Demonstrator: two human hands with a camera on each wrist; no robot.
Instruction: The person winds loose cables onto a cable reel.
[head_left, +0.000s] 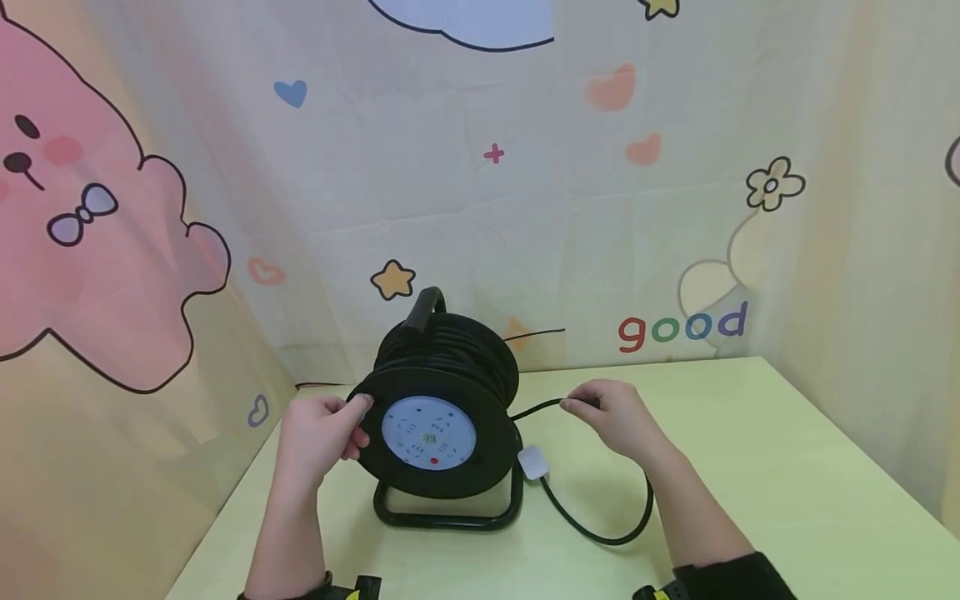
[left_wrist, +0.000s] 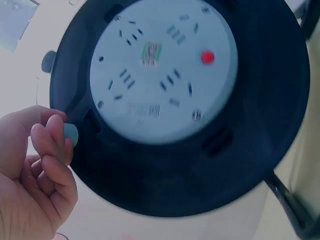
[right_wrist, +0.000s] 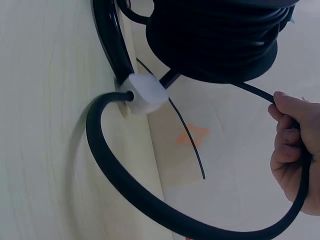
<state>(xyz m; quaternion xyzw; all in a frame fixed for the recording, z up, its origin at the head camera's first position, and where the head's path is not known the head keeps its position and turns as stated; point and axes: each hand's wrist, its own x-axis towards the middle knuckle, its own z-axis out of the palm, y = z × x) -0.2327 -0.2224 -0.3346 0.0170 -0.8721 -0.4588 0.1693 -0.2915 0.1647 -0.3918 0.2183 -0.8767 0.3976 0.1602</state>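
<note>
A black cable reel (head_left: 450, 392) stands upright on its tubular frame (head_left: 450, 522), wound with several turns of black cable. Its front disc bears a pale round socket panel (left_wrist: 165, 75) with a red button. My left hand (head_left: 318, 433) is at the disc's left edge, its thumb and curled fingers holding a small grey-blue knob (left_wrist: 71, 134). On the right, my right hand (head_left: 618, 417) pinches the cable (right_wrist: 255, 91) where it leaves the reel. From that hand the cable loops down to a white plug (head_left: 533, 462), which sits beside the frame's right side.
The reel stands on a pale yellow-green table (head_left: 720, 450). Behind it hangs a printed curtain (head_left: 450, 208) with hearts and stars. A carry handle (head_left: 426, 310) rises from the top of the reel. A thin dark line (right_wrist: 187, 132) shows behind the reel.
</note>
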